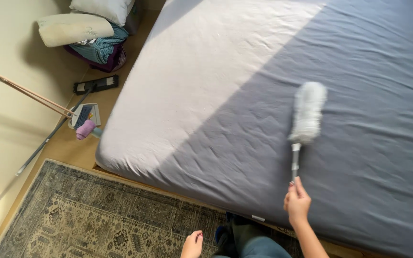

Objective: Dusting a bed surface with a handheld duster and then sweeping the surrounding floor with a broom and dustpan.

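Observation:
My right hand [297,203] grips the grey handle of a fluffy white duster [306,112], whose head hovers over or brushes the grey-sheeted mattress [225,95]. The duster points away from me, toward the bed's middle right. My left hand [192,244] hangs low by my leg at the bottom edge, fingers loosely curled, holding nothing. Sunlight falls across the bed's left half; the right half lies in shadow.
A patterned rug [96,215] covers the floor at lower left. Against the wall lean a flat mop [92,86], a broom with dustpan [84,117] and a purple cloth [85,129]. Pillows and folded bedding [92,33] are piled in the corner.

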